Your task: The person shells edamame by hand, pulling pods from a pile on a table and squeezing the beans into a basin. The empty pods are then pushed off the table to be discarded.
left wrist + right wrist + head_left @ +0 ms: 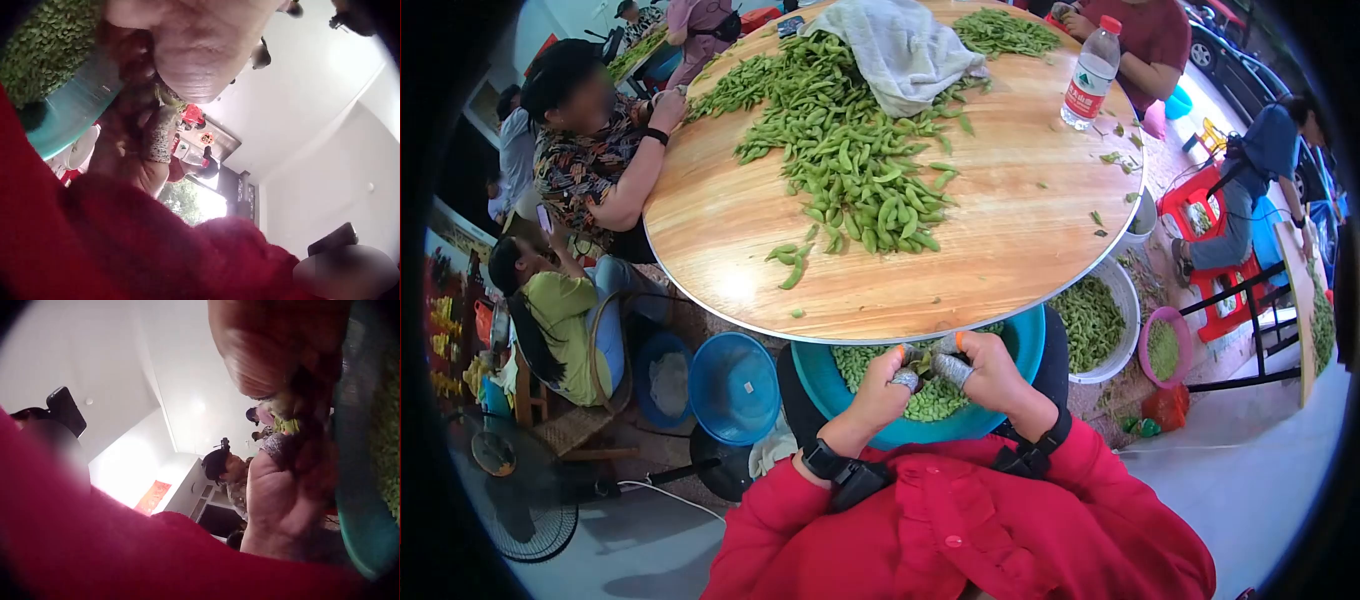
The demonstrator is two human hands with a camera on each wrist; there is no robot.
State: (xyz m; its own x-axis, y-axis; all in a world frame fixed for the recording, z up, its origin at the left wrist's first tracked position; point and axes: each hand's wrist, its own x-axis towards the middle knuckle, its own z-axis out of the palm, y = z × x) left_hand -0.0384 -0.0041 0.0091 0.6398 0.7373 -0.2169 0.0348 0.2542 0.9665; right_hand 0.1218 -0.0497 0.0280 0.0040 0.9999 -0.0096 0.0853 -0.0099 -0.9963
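Observation:
Over a teal basin (1028,345) of shelled green beans (935,402) my two hands meet. My left hand (900,375) and my right hand (955,365) both pinch one small green pod (922,362) between taped fingertips. Red sleeves cover both arms. In the left wrist view the left hand (194,56) fills the top, with the basin (75,106) beside it. In the right wrist view the right hand (275,344) is above the left hand (275,500), and the pod (284,425) shows green between them.
The round wooden table (1000,240) ahead carries a big pile of pods (860,170), a grey towel (905,45) and a water bottle (1090,75). A white bucket of pods (1095,320) and pink bowl (1165,347) stand right, a blue basin (733,388) left. Other people sit around.

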